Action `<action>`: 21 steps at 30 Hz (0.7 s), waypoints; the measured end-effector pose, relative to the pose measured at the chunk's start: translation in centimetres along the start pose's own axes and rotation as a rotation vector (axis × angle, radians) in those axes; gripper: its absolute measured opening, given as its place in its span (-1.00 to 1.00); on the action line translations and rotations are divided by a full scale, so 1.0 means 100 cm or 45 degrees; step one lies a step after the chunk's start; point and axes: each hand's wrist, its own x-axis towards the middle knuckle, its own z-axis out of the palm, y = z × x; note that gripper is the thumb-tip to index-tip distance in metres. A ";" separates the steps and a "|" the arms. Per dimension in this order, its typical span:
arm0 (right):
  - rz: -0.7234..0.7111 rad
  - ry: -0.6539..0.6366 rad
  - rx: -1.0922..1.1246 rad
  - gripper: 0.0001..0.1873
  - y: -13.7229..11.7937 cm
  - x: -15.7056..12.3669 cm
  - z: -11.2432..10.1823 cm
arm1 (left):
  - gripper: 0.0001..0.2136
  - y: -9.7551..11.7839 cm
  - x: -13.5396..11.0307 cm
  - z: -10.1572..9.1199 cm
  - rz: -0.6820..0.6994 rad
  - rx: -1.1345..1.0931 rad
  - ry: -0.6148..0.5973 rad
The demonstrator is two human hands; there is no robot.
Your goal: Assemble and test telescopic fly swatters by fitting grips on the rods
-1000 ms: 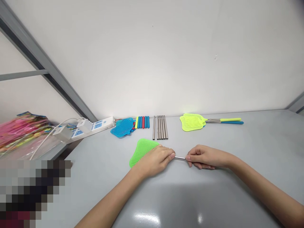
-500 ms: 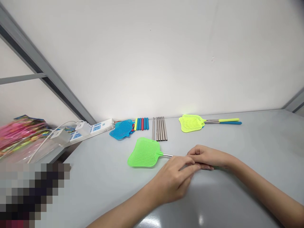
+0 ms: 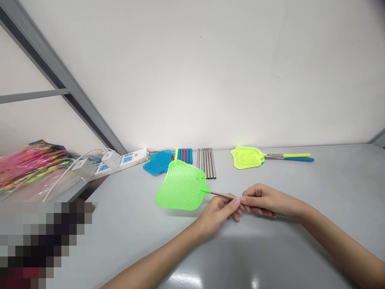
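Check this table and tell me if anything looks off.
One thing stands out: the bright green plastic fly swatter shows only a bare thin metal shaft, with no coloured grip, unlike the yellow-green plastic fly swatter with its yellow handle. The left hand pinches that shaft, its head tilted up off the grey table.

Your left hand [image 3: 215,216] and right hand [image 3: 264,202] are bare and slim, with short fingernails, and your forearms [image 3: 337,241] are bare too, with nothing worn on either wrist or sleeve showing anywhere.
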 end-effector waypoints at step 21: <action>0.083 -0.073 -0.030 -0.57 -0.001 0.003 0.019 | -0.63 0.010 0.002 -0.014 -0.383 -0.266 -0.417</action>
